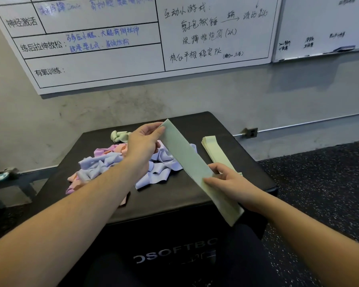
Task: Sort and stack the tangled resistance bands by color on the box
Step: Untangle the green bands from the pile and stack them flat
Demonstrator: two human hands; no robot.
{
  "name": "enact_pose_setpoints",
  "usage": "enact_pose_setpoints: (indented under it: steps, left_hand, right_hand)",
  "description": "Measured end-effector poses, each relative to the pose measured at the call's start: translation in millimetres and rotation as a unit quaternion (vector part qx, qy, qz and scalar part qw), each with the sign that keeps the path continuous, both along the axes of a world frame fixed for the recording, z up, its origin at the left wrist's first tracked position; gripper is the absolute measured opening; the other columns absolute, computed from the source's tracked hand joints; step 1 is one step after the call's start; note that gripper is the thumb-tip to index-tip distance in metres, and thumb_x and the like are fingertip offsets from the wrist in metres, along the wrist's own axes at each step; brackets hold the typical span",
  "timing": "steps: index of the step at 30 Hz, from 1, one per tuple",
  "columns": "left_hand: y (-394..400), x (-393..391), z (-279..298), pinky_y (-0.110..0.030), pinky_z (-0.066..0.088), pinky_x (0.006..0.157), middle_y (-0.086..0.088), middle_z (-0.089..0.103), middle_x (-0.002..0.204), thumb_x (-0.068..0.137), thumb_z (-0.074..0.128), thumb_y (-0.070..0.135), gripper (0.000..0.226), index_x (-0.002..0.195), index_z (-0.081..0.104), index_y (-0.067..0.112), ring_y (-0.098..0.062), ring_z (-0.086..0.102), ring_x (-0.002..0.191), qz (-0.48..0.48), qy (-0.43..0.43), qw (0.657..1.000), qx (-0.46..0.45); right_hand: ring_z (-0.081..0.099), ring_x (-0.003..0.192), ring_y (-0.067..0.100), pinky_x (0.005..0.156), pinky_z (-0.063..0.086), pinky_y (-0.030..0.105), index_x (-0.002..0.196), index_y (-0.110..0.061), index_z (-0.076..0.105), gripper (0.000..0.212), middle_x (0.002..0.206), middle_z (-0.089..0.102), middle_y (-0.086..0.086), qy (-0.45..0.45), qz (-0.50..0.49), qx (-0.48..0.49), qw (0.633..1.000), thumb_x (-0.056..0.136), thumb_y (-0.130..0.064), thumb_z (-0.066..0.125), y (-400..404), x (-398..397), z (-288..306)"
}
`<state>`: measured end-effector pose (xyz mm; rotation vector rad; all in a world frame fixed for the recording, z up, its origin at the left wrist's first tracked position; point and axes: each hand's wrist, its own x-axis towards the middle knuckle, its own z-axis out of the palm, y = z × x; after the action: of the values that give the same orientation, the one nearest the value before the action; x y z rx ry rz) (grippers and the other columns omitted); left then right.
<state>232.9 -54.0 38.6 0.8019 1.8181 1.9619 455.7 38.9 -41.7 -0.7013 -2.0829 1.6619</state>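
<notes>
A flat pale green band is stretched out above the black box. My left hand pinches its far end, and my right hand pinches it near the near end. Beneath and left of it lies a tangled heap of lilac, pink and peach bands. A neat stack of pale green bands lies on the box at the right, partly hidden behind my right hand. More green bands, crumpled, sit at the back left.
The box stands against a grey wall with whiteboards above. A speckled black floor lies to the right. A wall socket and rail run low at the right. A dark low bench stands at the left.
</notes>
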Motion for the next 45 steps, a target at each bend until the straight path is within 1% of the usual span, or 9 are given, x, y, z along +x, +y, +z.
enact_pose_setpoints:
  steps: [6,11,17,23,26,30,34,37,45]
  left_hand:
    - [31,-10,-2,-0.031,0.055,0.060,-0.001,0.069,0.098,0.098,0.067,0.019,0.004,0.099,0.066,0.023,-0.015,0.068,0.059,-0.014,-0.031,0.999,0.003]
    - [58,-18,-7,-0.030,0.058,0.063,-0.006,0.069,0.100,0.100,0.065,0.017,0.006,0.099,0.062,0.022,-0.016,0.070,0.062,-0.023,-0.025,0.999,-0.002]
    - [93,-20,-20,-0.028,0.061,0.071,-0.008,0.073,0.097,0.098,0.067,0.014,0.004,0.100,0.064,0.016,-0.018,0.074,0.074,-0.070,-0.050,0.996,0.007]
    - [131,-22,-39,-0.030,0.060,0.077,-0.009,0.073,0.097,0.095,0.069,0.007,0.007,0.098,0.065,0.012,-0.022,0.074,0.081,-0.100,-0.058,0.993,-0.018]
    - [152,-24,-48,-0.030,0.058,0.072,-0.009,0.073,0.094,0.093,0.071,0.007,0.009,0.095,0.066,0.015,-0.020,0.070,0.073,-0.063,-0.042,0.996,-0.049]
    - [182,-26,-61,-0.026,0.049,0.056,-0.003,0.070,0.086,0.092,0.073,0.012,0.008,0.098,0.069,0.017,-0.015,0.058,0.063,-0.043,0.005,0.994,-0.103]
    - [219,-32,-68,-0.019,0.044,0.059,0.002,0.065,0.089,0.095,0.071,0.016,0.007,0.101,0.071,0.021,-0.009,0.055,0.074,-0.035,0.097,0.983,-0.149]
    - [244,-37,-74,-0.023,0.050,0.072,0.004,0.065,0.089,0.095,0.071,0.016,0.008,0.102,0.071,0.020,-0.009,0.056,0.079,-0.034,0.127,0.976,-0.172]
    - [295,-48,-111,-0.033,0.057,0.083,0.005,0.066,0.093,0.095,0.070,0.023,0.006,0.099,0.068,0.026,-0.012,0.063,0.089,-0.054,0.194,0.955,-0.217]
  right_hand:
    - [0.069,0.085,0.011,0.083,0.051,0.029,0.120,-0.029,0.059,0.025,0.096,0.078,0.001,-0.011,-0.015,-0.008,1.000,0.098,-0.021,0.065,22,24,-12]
    - [0.053,0.074,0.014,0.067,0.043,0.023,0.125,-0.031,0.056,0.040,0.081,0.059,0.004,0.008,-0.015,-0.025,1.000,0.095,-0.005,0.063,44,45,-14]
    - [0.067,0.081,0.005,0.071,0.052,0.014,0.095,-0.016,0.081,0.009,0.092,0.078,-0.002,-0.017,-0.077,-0.001,0.997,0.089,-0.012,0.075,66,59,-21]
    - [0.067,0.077,0.013,0.064,0.053,0.018,0.113,-0.018,0.075,0.047,0.104,0.078,0.006,-0.013,-0.025,-0.043,0.999,0.093,0.015,0.047,90,79,-28]
    - [0.070,0.086,0.015,0.073,0.057,0.024,0.110,-0.021,0.075,0.039,0.101,0.078,0.000,-0.012,-0.042,0.016,0.999,0.091,0.010,0.061,107,82,-39]
    - [0.065,0.088,0.014,0.081,0.051,0.034,0.085,-0.032,0.081,0.008,0.098,0.069,-0.006,0.041,-0.117,0.151,0.981,0.080,-0.038,0.083,127,81,-60]
    - [0.061,0.107,0.013,0.095,0.048,0.026,0.094,-0.028,0.078,0.013,0.110,0.065,-0.014,0.085,-0.134,0.259,0.953,0.082,-0.027,0.072,144,79,-72]
    - [0.064,0.097,0.014,0.086,0.054,0.038,0.100,-0.030,0.078,0.020,0.097,0.072,-0.017,0.069,-0.143,0.329,0.931,0.084,-0.018,0.074,154,69,-76]
    - [0.059,0.090,0.014,0.076,0.050,0.039,0.100,-0.028,0.078,0.015,0.099,0.069,-0.013,0.007,-0.022,0.540,0.841,0.091,-0.032,0.067,173,32,-88]
